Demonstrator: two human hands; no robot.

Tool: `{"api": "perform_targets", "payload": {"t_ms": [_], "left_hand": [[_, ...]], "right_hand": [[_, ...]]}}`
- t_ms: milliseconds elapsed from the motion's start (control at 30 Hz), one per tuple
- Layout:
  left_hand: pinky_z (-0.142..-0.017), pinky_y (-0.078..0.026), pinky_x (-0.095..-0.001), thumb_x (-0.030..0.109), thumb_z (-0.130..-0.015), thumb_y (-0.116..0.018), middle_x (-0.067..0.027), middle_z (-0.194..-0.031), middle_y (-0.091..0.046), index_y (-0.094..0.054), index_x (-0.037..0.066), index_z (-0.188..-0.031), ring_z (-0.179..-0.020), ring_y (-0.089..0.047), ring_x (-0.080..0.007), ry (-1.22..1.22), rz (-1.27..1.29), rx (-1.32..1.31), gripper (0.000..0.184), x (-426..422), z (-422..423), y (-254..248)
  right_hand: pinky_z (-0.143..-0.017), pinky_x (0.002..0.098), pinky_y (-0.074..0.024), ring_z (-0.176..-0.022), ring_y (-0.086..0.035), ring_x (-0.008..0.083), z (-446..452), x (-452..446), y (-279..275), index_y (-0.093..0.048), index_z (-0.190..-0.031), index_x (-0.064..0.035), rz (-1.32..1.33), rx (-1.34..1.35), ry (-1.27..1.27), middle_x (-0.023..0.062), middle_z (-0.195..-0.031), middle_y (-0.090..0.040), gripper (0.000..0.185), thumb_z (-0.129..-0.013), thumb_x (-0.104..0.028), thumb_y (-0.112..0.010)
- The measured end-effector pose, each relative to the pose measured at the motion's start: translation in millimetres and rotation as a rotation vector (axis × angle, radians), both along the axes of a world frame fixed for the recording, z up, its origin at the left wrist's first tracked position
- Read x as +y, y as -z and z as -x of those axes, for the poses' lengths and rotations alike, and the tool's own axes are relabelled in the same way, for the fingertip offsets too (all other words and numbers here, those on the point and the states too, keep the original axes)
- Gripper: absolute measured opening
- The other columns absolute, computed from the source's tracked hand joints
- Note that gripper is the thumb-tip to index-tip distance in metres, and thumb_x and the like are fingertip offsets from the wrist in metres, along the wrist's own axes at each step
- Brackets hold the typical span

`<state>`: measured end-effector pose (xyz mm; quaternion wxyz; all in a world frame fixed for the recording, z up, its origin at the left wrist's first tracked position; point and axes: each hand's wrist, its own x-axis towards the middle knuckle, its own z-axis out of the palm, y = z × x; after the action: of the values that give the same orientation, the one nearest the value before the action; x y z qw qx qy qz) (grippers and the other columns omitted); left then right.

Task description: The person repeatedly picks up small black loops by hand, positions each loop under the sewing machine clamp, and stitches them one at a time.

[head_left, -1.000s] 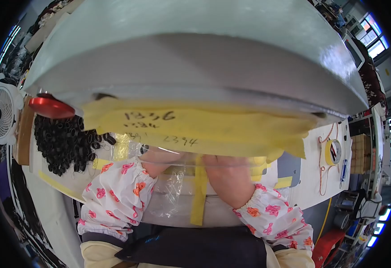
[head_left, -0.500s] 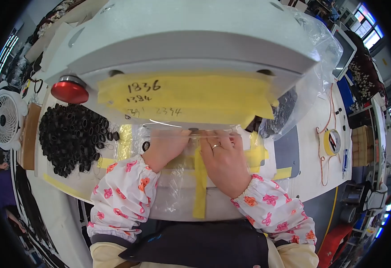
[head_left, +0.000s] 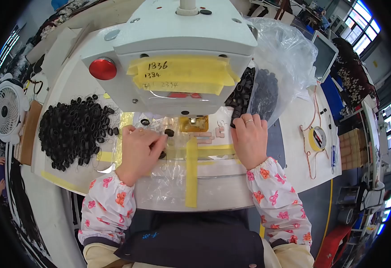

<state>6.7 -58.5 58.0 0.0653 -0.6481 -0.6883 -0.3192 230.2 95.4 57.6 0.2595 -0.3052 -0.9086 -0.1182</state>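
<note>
My left hand [head_left: 140, 151] is over the work surface left of the machine's needle area, its thumb and index finger at a small black loop [head_left: 169, 132]. Another black ring [head_left: 145, 122] lies just above that hand. My right hand [head_left: 250, 139] is at the lower end of a pile of black bands [head_left: 242, 94], fingertips on the nearest ones; what they grip is partly hidden. Between the hands is the yellow plate [head_left: 193, 124] under the sewing machine head [head_left: 177, 40], which bears yellow tape [head_left: 182, 71] with handwritten numbers.
A big heap of black loops [head_left: 72, 131] lies at the left, near a white fan [head_left: 7, 107]. A red button [head_left: 103, 69] is on the machine. At the right are a plastic bag [head_left: 289, 49], a tape roll [head_left: 317, 138] and an orange cord [head_left: 303, 154]. Part of another person shows far left.
My hands have moved apart from under the machine head, left hand leftward, right hand rightward to the black bands. The view has shifted back, showing more of the machine and surface.
</note>
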Motion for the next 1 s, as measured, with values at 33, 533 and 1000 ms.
{"api": "perform_targets", "payload": {"t_ms": [33, 533, 1000], "left_hand": [[-0.071, -0.033, -0.0369, 0.017, -0.079, -0.064, -0.0017, -0.054, -0.054, -0.057, 0.008, -0.062, -0.053, -0.050, -0.0206, -0.071, 0.057, -0.026, 0.021, -7, 12, 2], [-0.079, -0.041, -0.0436, 0.015, -0.083, -0.057, -0.0174, -0.090, -0.058, -0.057, -0.002, -0.098, -0.088, -0.053, -0.0358, -0.067, 0.002, 0.052, 0.022, 40, -31, 8], [-0.056, -0.045, -0.0430, 0.011, -0.084, -0.057, -0.0154, -0.077, -0.060, -0.058, 0.002, -0.084, -0.065, -0.058, -0.0338, 0.007, 0.059, -0.155, 0.008, 52, -22, 26]], "right_hand": [[-0.069, 0.0348, -0.0351, -0.079, -0.049, 0.0234, -1, 1, 2, -0.054, -0.075, -0.0068, -0.002, 0.001, -0.002, 0.0064, -0.079, -0.051, 0.008, -0.068, -0.008, -0.057], [-0.069, 0.0338, -0.0334, -0.078, -0.049, 0.0209, 4, 0, 2, -0.055, -0.077, -0.0076, -0.028, -0.109, -0.026, 0.0046, -0.079, -0.050, 0.009, -0.069, -0.007, -0.056], [-0.076, 0.0382, -0.0363, -0.091, -0.050, 0.0262, -18, 1, -17, -0.062, -0.089, -0.0057, 0.111, 0.001, -0.083, 0.0077, -0.098, -0.055, 0.026, -0.064, -0.006, -0.070]]}}
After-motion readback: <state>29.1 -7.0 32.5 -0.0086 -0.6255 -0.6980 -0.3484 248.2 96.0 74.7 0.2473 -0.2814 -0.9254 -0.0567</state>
